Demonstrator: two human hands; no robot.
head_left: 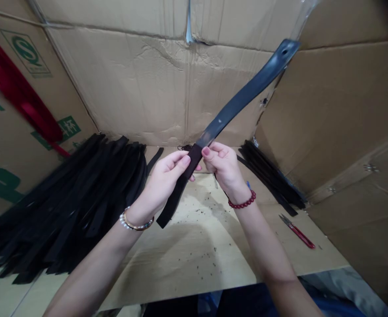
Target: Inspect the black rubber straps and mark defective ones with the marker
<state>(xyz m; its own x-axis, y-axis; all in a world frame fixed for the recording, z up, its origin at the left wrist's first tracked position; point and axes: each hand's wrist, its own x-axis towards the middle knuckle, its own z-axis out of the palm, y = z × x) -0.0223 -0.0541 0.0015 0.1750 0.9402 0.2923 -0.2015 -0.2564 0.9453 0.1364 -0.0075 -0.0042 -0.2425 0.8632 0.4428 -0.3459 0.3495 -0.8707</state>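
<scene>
A dark, glossy flat strip point(246, 96) with a hole near its upper end slants up to the right in front of me. Black fabric sleeve point(178, 193) covers its lower part and hangs down to the left. My left hand point(170, 169) pinches the sleeve between thumb and fingers, just below the sleeve's upper edge. At that edge, my right hand point(223, 165) is closed on the strip, its thumb beside the fabric. Fingers behind the strip are partly hidden. Beads circle both wrists.
Many black strips point(81, 207) are heaped at the left, and a smaller pile point(273, 176) lies at the right. Red-handled thread snips point(297, 232) rest on the right of the table point(167, 273). Dark specks dot its surface. Cardboard walls point(131, 88) enclose it; a red strip point(22, 92) hangs at left.
</scene>
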